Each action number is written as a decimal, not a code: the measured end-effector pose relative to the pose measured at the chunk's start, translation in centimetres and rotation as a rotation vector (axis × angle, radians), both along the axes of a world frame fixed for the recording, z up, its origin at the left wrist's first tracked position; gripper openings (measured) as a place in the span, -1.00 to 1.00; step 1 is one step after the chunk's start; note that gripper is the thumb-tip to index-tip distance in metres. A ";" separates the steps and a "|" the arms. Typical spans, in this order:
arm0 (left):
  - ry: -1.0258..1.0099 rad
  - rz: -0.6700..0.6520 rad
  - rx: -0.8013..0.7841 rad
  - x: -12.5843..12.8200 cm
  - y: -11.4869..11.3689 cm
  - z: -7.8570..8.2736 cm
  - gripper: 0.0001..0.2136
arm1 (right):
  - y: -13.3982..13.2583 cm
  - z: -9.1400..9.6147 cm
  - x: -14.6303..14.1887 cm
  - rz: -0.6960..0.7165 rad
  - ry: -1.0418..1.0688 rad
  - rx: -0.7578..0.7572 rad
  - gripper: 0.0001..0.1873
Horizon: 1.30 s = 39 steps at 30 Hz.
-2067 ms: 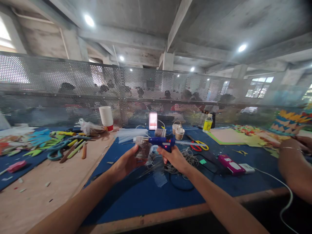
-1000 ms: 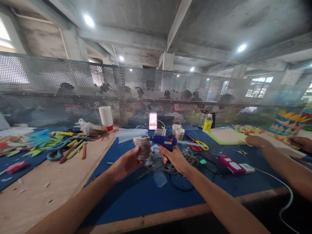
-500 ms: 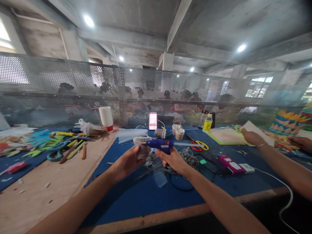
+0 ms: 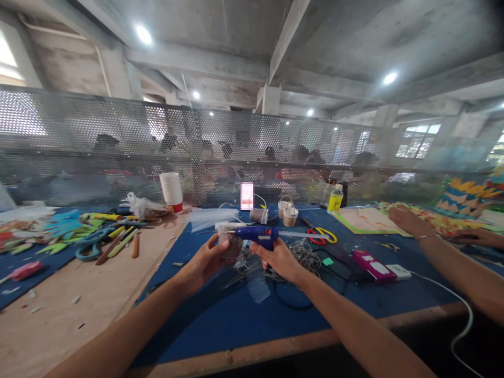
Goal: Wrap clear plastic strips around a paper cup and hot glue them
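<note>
My right hand (image 4: 275, 258) is closed round the handle of a blue hot glue gun (image 4: 255, 234), which points left. A clear glue stick (image 4: 301, 235) sticks out of its back. In my left hand (image 4: 208, 260) is a small brownish cup-like piece (image 4: 232, 247) with a pale rim, pinched between thumb and fingers. The gun's nozzle is at the piece's upper side; whether they touch I cannot tell. Beneath my hands lies a tangle of grey cord (image 4: 305, 257), with a clear plastic scrap (image 4: 259, 289) nearer me.
Small cord-handled cups (image 4: 290, 216), a cord spool (image 4: 259, 215) and a phone (image 4: 247, 196) stand behind. Scissors (image 4: 323, 235), a bottle (image 4: 335, 199) and a purple box (image 4: 374, 266) lie rightward. Another person's hand (image 4: 407, 220) rests over paper. Stacked paper cups (image 4: 171, 192) and tools (image 4: 118, 244) are left.
My left hand and the cup-like piece have shifted and turned slightly; the glue gun moved slightly left. The other person's hand at the right has laid down the lifted sheet.
</note>
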<state>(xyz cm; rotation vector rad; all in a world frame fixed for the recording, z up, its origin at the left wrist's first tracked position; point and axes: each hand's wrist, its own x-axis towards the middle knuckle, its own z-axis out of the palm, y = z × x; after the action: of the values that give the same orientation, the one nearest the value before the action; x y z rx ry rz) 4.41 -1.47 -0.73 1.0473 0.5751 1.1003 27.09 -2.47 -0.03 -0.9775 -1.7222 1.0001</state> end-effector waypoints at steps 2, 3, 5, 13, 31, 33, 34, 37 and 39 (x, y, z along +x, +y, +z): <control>0.006 0.008 -0.001 0.0 0.1 -0.1 -0.55 | -0.1 0.1 0.0 0.004 0.011 0.008 -0.55; 0.010 0.012 -0.001 0.0 0.1 -0.1 -0.54 | -0.1 0.2 0.0 0.000 0.021 0.011 -0.55; 0.023 0.017 0.001 0.0 0.1 0.0 -0.52 | -0.2 0.4 0.0 -0.018 0.040 0.016 -0.55; 0.059 0.029 0.025 0.3 -0.3 0.2 -0.52 | 0.1 0.1 0.1 -0.055 0.003 0.021 -0.54; 0.089 0.027 0.027 0.2 -0.2 0.2 -0.51 | 0.0 -0.2 0.2 -0.039 -0.056 0.077 -0.53; 0.097 0.033 0.023 0.1 -0.3 0.3 -0.51 | 0.0 -0.2 0.2 -0.045 -0.081 0.074 -0.52; 0.097 0.033 0.019 0.1 -0.3 0.3 -0.51 | 0.0 -0.3 0.2 -0.044 -0.089 0.071 -0.52; 0.075 0.034 0.015 0.0 -0.1 0.3 -0.55 | 0.0 -0.5 0.0 -0.030 -0.080 0.044 -0.52; 0.057 0.035 0.018 -0.1 0.0 0.2 -0.58 | 0.0 -0.5 -0.1 -0.013 -0.058 0.030 -0.51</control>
<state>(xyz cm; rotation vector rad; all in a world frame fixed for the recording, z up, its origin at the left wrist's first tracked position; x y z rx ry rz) 4.28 -1.43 -0.51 1.0905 0.6318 1.1105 26.96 -2.48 -0.54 -1.0060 -1.7720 0.9433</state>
